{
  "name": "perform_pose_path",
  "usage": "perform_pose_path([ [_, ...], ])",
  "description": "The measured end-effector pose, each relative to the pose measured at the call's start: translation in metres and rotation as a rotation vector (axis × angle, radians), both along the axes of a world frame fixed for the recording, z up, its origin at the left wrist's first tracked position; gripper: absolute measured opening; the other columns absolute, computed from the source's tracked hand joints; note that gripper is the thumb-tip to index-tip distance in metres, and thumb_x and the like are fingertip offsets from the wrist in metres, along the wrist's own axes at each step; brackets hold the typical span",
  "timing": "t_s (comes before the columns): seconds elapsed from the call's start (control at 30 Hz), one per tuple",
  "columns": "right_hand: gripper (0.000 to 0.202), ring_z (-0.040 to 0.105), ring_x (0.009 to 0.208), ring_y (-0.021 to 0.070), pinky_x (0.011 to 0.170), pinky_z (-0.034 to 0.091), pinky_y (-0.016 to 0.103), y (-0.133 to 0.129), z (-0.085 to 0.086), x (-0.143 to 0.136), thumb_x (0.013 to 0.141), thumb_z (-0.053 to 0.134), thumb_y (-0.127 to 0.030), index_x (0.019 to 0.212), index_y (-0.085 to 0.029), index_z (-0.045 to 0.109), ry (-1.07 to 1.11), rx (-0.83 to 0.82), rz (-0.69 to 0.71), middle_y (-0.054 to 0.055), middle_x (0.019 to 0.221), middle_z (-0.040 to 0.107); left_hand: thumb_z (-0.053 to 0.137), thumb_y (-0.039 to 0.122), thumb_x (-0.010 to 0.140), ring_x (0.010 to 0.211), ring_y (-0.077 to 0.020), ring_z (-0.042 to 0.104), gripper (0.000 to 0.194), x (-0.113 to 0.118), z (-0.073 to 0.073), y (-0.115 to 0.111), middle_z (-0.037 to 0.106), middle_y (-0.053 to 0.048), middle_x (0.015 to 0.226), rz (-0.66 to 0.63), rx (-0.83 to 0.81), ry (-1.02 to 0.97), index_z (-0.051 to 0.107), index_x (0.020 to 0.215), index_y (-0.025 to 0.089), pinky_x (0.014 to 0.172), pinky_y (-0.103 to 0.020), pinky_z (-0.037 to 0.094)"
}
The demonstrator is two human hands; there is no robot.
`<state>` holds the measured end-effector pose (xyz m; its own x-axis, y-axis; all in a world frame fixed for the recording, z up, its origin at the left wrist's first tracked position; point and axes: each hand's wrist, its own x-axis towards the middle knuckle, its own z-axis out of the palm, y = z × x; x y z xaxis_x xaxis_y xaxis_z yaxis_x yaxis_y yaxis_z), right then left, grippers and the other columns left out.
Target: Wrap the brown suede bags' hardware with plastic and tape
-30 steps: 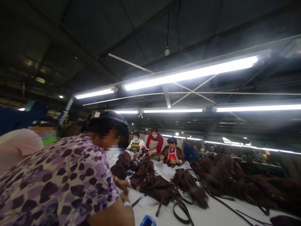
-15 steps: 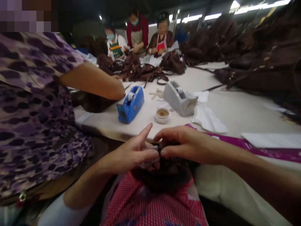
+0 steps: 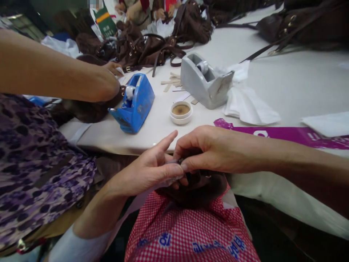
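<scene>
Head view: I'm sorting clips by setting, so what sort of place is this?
Probably a handbag workshop: brown bags piled on a long table, tape dispensers, and several people working side by side.

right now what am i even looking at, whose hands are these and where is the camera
The camera sits on a person's head and looks down at that person's own two bare hands; there is no machine. The left hand and right hand meet over a dark brown piece in the lap, above a red checked apron, and pinch something small on it, too hidden to name. The arm at the left belongs to a co-worker in a purple patterned top. On the white table stand a blue tape dispenser, a grey tape dispenser and a small round dish, with brown bags farther back.
</scene>
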<state>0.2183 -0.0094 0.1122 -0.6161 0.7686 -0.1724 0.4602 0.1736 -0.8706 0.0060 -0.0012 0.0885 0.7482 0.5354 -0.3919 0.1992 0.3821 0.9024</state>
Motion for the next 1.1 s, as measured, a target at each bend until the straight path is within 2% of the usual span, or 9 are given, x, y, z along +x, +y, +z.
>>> perform_pose_path([
  [0.17, 0.013, 0.058, 0.045, 0.0073, 0.04, 0.037, 0.013, 0.012, -0.005, 0.007, 0.077, 0.065, -0.012, 0.075, -0.02, 0.076, 0.062, -0.126, -0.06, -0.007, 0.052, 0.063, 0.079, 0.032, 0.08, 0.104, -0.0215, 0.063, 0.075, -0.008, -0.002, 0.007, 0.068, -0.005, 0.114, 0.066, -0.043, 0.058, 0.043, 0.146, 0.028, 0.089, -0.03, 0.048],
  [0.3, 0.015, 0.055, 0.042, 0.0071, 0.037, 0.033, 0.013, 0.02, -0.009, 0.01, 0.076, 0.068, -0.01, 0.07, -0.022, 0.074, 0.022, -0.186, -0.104, -0.007, 0.05, 0.062, 0.075, 0.035, 0.083, 0.083, -0.0165, 0.067, 0.034, -0.011, -0.002, 0.014, 0.072, -0.005, 0.094, 0.073, -0.203, 0.102, 0.067, 0.112, 0.018, 0.075, -0.024, 0.051],
  [0.4, 0.013, 0.058, 0.045, 0.0087, 0.038, 0.035, 0.014, 0.024, -0.018, 0.009, 0.078, 0.068, -0.012, 0.074, -0.022, 0.074, -0.001, -0.242, -0.082, -0.006, 0.054, 0.064, 0.07, 0.039, 0.086, 0.067, -0.0131, 0.064, 0.026, -0.008, -0.004, 0.017, 0.07, -0.004, 0.079, 0.032, -0.278, 0.149, 0.067, 0.092, 0.014, 0.064, -0.022, 0.05],
  [0.53, 0.014, 0.061, 0.052, 0.0108, 0.041, 0.037, 0.015, 0.025, -0.03, 0.008, 0.075, 0.068, -0.014, 0.085, -0.023, 0.073, 0.008, -0.167, -0.151, -0.004, 0.063, 0.068, 0.063, 0.037, 0.091, 0.059, -0.0091, 0.057, 0.023, -0.005, -0.01, 0.017, 0.066, -0.001, 0.076, 0.007, -0.149, 0.179, 0.065, 0.093, 0.014, 0.057, -0.019, 0.043],
  [0.6, 0.011, 0.06, 0.051, 0.0114, 0.04, 0.036, 0.016, 0.022, -0.032, 0.009, 0.076, 0.069, -0.021, 0.087, -0.022, 0.071, -0.01, -0.204, -0.168, -0.002, 0.064, 0.068, 0.061, 0.038, 0.092, 0.059, -0.0087, 0.053, 0.023, -0.006, -0.012, 0.015, 0.065, 0.0, 0.075, 0.012, -0.1, 0.186, 0.063, 0.092, 0.015, 0.057, -0.019, 0.041],
  [0.7, 0.006, 0.058, 0.051, 0.0118, 0.039, 0.033, 0.017, 0.013, -0.029, 0.011, 0.078, 0.067, -0.027, 0.079, -0.021, 0.069, -0.089, -0.246, -0.164, -0.001, 0.063, 0.067, 0.058, 0.038, 0.093, 0.064, -0.0101, 0.051, 0.023, -0.009, -0.012, 0.009, 0.062, 0.001, 0.075, -0.006, 0.021, 0.25, 0.063, 0.089, 0.016, 0.06, -0.02, 0.04],
  [0.8, 0.006, 0.061, 0.06, 0.0122, 0.047, 0.037, 0.018, -0.001, -0.025, 0.013, 0.082, 0.064, -0.023, 0.081, -0.023, 0.07, -0.098, -0.171, -0.138, -0.002, 0.071, 0.069, 0.055, 0.036, 0.095, 0.066, -0.0108, 0.051, 0.022, -0.012, -0.01, 0.002, 0.06, 0.001, 0.075, -0.027, 0.117, 0.287, 0.063, 0.089, 0.017, 0.062, -0.021, 0.039],
  [1.0, 0.01, 0.058, 0.064, 0.0124, 0.056, 0.036, 0.022, -0.025, -0.013, 0.007, 0.079, 0.066, -0.016, 0.076, -0.024, 0.07, -0.167, 0.095, -0.216, -0.004, 0.068, 0.068, 0.056, 0.031, 0.093, 0.065, -0.0101, 0.051, 0.016, -0.015, 0.003, -0.013, 0.063, 0.002, 0.079, 0.041, 0.036, 0.186, 0.058, 0.102, 0.018, 0.061, -0.021, 0.039],
  [1.1, 0.008, 0.058, 0.065, 0.0132, 0.058, 0.035, 0.023, -0.031, -0.003, 0.004, 0.079, 0.068, -0.017, 0.076, -0.024, 0.071, -0.188, 0.16, -0.218, -0.003, 0.068, 0.068, 0.054, 0.031, 0.094, 0.068, -0.0106, 0.055, 0.015, -0.016, 0.013, -0.018, 0.063, 0.001, 0.081, 0.022, 0.044, 0.179, 0.058, 0.1, 0.018, 0.064, -0.021, 0.041],
])
